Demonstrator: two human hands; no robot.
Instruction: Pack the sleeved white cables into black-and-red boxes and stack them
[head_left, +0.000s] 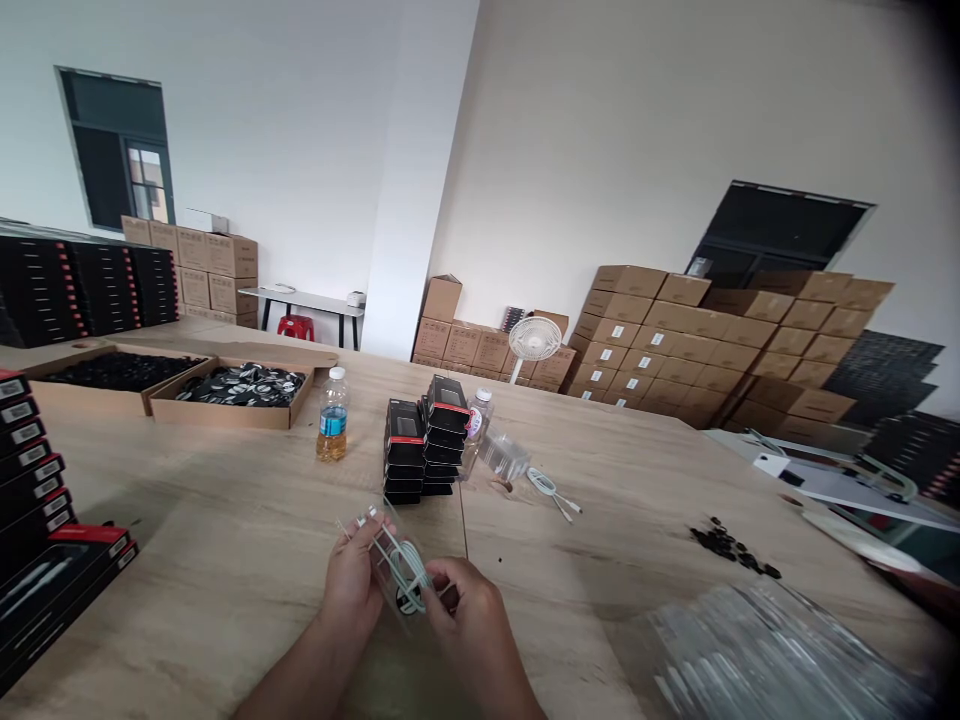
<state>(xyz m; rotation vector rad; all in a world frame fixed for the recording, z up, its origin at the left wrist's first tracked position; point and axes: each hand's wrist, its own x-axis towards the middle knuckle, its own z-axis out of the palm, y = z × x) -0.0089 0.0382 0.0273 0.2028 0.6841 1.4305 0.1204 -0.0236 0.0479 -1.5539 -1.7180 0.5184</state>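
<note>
Near the front middle of the table, my left hand (355,572) is closed on a clear plastic tray (388,578), its thumb by the plug ends of a white charging cable (409,566). The coiled cable lies in the tray, with a small black ring-like piece at its lower end. My right hand (469,600) pinches at the right side of the cable coil; the fingertips partly hide what they grip. Just beyond my hands stand two stacks of black boxes (425,445). Another white cable (551,488) lies to their right, beside a blurred clear plastic piece (504,455).
A bottle (332,420) and two open cartons (236,390) of black items stand at left, near more black boxes (34,480). On the right are small black pieces (731,548) and a pile of clear trays (772,650). A second bottle (477,425) stands behind the stacks.
</note>
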